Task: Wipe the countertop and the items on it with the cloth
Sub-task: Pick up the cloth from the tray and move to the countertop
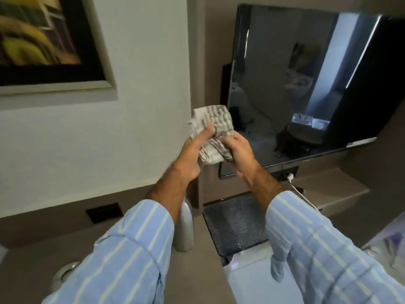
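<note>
Head view: cloth (211,133) bunched and raised above countertop (203,249), in front of television (306,84). Left hand (192,154) gripping cloth from left, fingers curled into fabric. Right hand (236,152) gripping cloth from right, fingers closed on lower folds. On countertop below: silver bottle (184,227), just beside dark textured tray (234,222). Framed picture (50,40) on wall, upper left.
</note>
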A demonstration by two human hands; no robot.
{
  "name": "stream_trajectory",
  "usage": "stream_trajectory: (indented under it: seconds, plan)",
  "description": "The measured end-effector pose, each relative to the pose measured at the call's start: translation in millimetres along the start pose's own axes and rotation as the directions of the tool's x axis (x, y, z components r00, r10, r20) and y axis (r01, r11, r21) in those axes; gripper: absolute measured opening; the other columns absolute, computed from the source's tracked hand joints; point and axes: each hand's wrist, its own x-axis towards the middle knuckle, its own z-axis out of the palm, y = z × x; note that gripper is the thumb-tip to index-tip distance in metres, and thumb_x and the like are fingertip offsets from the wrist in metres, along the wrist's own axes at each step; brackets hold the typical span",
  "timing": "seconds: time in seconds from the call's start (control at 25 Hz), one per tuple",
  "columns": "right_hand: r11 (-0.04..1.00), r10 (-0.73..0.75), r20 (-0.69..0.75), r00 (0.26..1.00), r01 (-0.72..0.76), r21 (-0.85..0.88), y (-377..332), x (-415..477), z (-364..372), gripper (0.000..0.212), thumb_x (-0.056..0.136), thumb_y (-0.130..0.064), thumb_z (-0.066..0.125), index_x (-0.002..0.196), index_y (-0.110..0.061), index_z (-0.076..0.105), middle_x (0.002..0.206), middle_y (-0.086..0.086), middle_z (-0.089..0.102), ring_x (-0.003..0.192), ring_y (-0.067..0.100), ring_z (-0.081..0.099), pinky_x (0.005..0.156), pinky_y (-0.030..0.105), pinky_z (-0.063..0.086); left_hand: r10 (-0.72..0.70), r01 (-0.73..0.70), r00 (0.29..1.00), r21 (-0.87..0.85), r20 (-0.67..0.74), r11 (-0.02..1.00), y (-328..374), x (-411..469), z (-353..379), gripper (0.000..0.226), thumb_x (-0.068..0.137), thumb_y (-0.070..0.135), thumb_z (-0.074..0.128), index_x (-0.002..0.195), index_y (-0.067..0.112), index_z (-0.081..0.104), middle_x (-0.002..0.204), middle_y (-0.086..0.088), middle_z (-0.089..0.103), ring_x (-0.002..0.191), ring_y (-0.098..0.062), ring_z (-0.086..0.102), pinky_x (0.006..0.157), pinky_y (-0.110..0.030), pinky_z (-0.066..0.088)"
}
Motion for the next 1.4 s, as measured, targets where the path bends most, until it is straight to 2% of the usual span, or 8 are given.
stream_trajectory:
  seconds: [0.16, 0.28, 0.48, 0.76, 0.88, 1.08, 1.24, 1.4]
  plan:
    - [0.856, -0.006, 0.078, 0.997, 0.046, -0.515, 33, -5, 56, 0.023, 0.088, -0.034, 0.077, 0.101, -0.015, 0.078, 0.093, 0.004, 0.079, 0.084, 0.02, 0.076, 0.072, 0.034, 0.064, 0.276, -0.209, 0.796, 0.183, -0.539, 0.961, 14, -37, -78, 0.011, 0.091, 0.016, 0.069, 0.101, 0.015, 0.075, 0.099, -0.009, 0.081, 0.096, -0.03, 0.077, 0.086, -0.049, 0.063]
    - [0.582, 0.08, 0.201, 0.976, 0.118, -0.805, 92, -12, 78, 0.043, 0.092, -0.056, 0.063, 0.111, -0.019, 0.076, 0.108, 0.0, 0.079, 0.101, 0.015, 0.072, 0.095, 0.033, 0.056, 0.353, 0.092, 0.553, 0.477, -0.755, 0.874, -18, -77, -163, 0.02, 0.092, 0.026, 0.067, 0.11, 0.018, 0.071, 0.105, -0.005, 0.078, 0.103, -0.03, 0.073, 0.089, -0.043, 0.06]
    - [0.236, 0.199, 0.318, 0.927, 0.27, -0.934, 162, -7, 93, 0.047, 0.098, -0.035, 0.04, 0.13, -0.017, 0.069, 0.132, 0.009, 0.071, 0.124, 0.029, 0.064, 0.105, 0.041, 0.05, 0.271, 0.327, 0.544, 0.498, -0.794, 0.803, -140, -109, -195, 0.047, 0.086, 0.048, 0.065, 0.113, 0.01, 0.072, 0.111, -0.012, 0.078, 0.106, -0.031, 0.073, 0.092, -0.045, 0.058]
    - [0.326, -0.02, 0.261, 0.965, 0.253, -0.911, 171, -10, 93, 0.054, 0.093, -0.03, 0.032, 0.124, -0.014, 0.073, 0.12, 0.007, 0.077, 0.113, 0.024, 0.07, 0.102, 0.041, 0.053, 0.143, -0.113, 0.349, 0.11, -0.926, 0.987, -217, -89, -160, 0.033, 0.101, 0.009, 0.056, 0.133, 0.014, 0.061, 0.138, -0.009, 0.065, 0.129, -0.019, 0.06, 0.109, -0.027, 0.045]
    - [0.359, -0.058, 0.237, 0.97, 0.242, -0.901, 172, -9, 92, 0.051, 0.093, -0.028, 0.034, 0.121, -0.014, 0.075, 0.12, 0.004, 0.077, 0.113, 0.019, 0.069, 0.103, 0.036, 0.052, 0.341, -0.316, 0.461, 0.207, -0.819, 0.926, -213, -77, -149, 0.032, 0.099, 0.018, 0.058, 0.126, 0.033, 0.067, 0.129, 0.008, 0.071, 0.123, -0.006, 0.063, 0.101, -0.019, 0.05]
    - [0.39, -0.036, 0.195, 0.98, 0.193, -0.9, 166, -18, 97, 0.05, 0.094, -0.026, 0.035, 0.12, -0.014, 0.075, 0.12, 0.002, 0.077, 0.113, 0.016, 0.069, 0.104, 0.034, 0.052, 0.206, -0.166, 0.297, 0.162, -0.932, 0.973, -229, -88, -151, 0.029, 0.1, 0.008, 0.057, 0.129, 0.006, 0.063, 0.134, -0.018, 0.065, 0.123, -0.008, 0.064, 0.097, -0.008, 0.045]
    - [0.397, -0.025, 0.162, 0.987, 0.158, -0.904, 169, -15, 100, 0.051, 0.092, -0.028, 0.034, 0.117, -0.015, 0.076, 0.117, 0.002, 0.078, 0.111, 0.016, 0.069, 0.104, 0.036, 0.052, 0.32, -0.2, 0.485, 0.253, -0.814, 0.947, -236, -92, -128, 0.039, 0.097, 0.031, 0.059, 0.137, 0.031, 0.058, 0.14, 0.007, 0.063, 0.131, -0.013, 0.059, 0.106, -0.022, 0.047]
    - [0.384, -0.01, 0.166, 0.986, 0.157, -0.91, 167, -15, 102, 0.051, 0.095, -0.028, 0.031, 0.116, -0.015, 0.076, 0.116, 0.002, 0.077, 0.108, 0.016, 0.069, 0.101, 0.039, 0.054, 0.184, -0.096, 0.285, 0.163, -0.941, 0.982, -235, -94, -153, 0.03, 0.1, 0.009, 0.058, 0.13, 0.006, 0.064, 0.118, 0.002, 0.072, 0.093, 0.019, 0.064, 0.081, 0.006, 0.042]
